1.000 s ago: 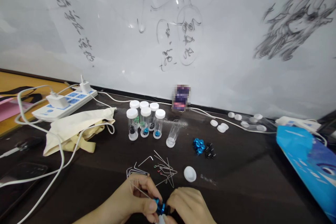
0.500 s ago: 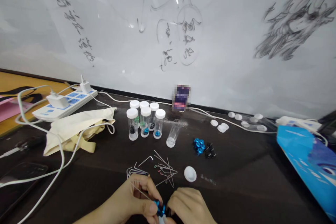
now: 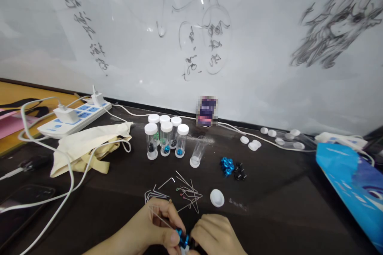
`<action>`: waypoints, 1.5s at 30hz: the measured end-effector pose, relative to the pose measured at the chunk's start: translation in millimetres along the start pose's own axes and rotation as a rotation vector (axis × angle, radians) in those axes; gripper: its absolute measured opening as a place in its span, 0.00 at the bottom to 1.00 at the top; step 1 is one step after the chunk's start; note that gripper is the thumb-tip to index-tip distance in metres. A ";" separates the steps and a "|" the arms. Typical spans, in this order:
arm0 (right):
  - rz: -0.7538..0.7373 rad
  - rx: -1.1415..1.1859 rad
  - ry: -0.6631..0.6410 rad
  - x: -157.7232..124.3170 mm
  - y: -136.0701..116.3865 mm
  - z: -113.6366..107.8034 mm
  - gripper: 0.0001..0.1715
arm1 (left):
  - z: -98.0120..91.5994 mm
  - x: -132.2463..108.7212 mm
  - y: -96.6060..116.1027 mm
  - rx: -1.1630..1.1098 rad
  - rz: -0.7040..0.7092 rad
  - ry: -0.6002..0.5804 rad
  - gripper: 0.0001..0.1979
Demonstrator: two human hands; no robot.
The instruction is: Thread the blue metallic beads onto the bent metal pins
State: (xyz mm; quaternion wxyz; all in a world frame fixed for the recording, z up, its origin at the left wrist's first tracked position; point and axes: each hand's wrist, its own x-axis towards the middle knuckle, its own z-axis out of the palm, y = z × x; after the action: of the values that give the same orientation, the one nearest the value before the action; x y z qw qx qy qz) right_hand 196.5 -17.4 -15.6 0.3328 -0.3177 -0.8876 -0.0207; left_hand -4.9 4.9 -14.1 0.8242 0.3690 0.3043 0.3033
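Observation:
At the bottom edge my left hand (image 3: pixel 152 229) is closed, pinching a thin metal wire (image 3: pixel 163 220) that carries small blue beads (image 3: pixel 182 238). My right hand (image 3: pixel 215 235) is closed too, its fingertips meeting the blue beads from the right; what it grips is hidden. Just beyond the hands lies a pile of bent wire pins (image 3: pixel 176 193) and a white cap (image 3: pixel 217 197). Farther back sit loose blue beads (image 3: pixel 227 165) next to black beads (image 3: pixel 239 171).
Several capped vials (image 3: pixel 166 137) and an open vial (image 3: pixel 197 151) stand mid-table. A cream cloth (image 3: pixel 86 147), a power strip (image 3: pixel 74 117) and white cables (image 3: pixel 68 175) lie left. Loose white caps (image 3: pixel 269 137) and a blue bag (image 3: pixel 353 183) are right. A whiteboard (image 3: pixel 191 40) backs the table.
The hands and the blue beads have slipped slightly lower toward the bottom edge; nothing else has moved.

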 end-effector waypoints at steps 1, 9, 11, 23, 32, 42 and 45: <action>-0.001 -0.005 -0.006 -0.2 0.3 0.3 0.35 | -0.1 0.0 -0.3 0.002 0.001 0.002 0.12; 0.111 0.117 0.009 -1.2 -1.0 -5.3 0.32 | 2.6 -2.5 6.0 -0.011 -0.014 0.039 0.12; 0.134 0.144 0.007 -0.5 -2.5 -8.3 0.29 | 2.8 -2.4 6.8 -0.023 -0.007 0.040 0.11; -0.006 0.077 0.082 4.3 -2.3 -8.2 0.14 | 4.4 -3.0 7.6 -0.033 0.003 0.038 0.12; 0.017 0.058 0.015 1.3 -1.2 -5.8 0.21 | 5.5 -4.0 8.9 -0.021 -0.025 0.042 0.12; 0.095 0.116 -0.014 0.5 0.4 -7.0 0.29 | 3.0 -2.9 6.7 -0.004 -0.022 0.037 0.11; 0.074 0.113 -0.006 2.4 -0.2 -8.3 0.29 | 2.9 -3.2 7.0 -0.009 -0.029 0.037 0.11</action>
State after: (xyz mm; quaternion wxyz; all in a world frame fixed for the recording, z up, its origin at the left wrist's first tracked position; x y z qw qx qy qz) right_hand 199.8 -18.3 -7.7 0.3483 -0.3309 -0.8760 0.0425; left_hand -6.8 5.1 -6.0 0.8243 0.3553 0.3235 0.2995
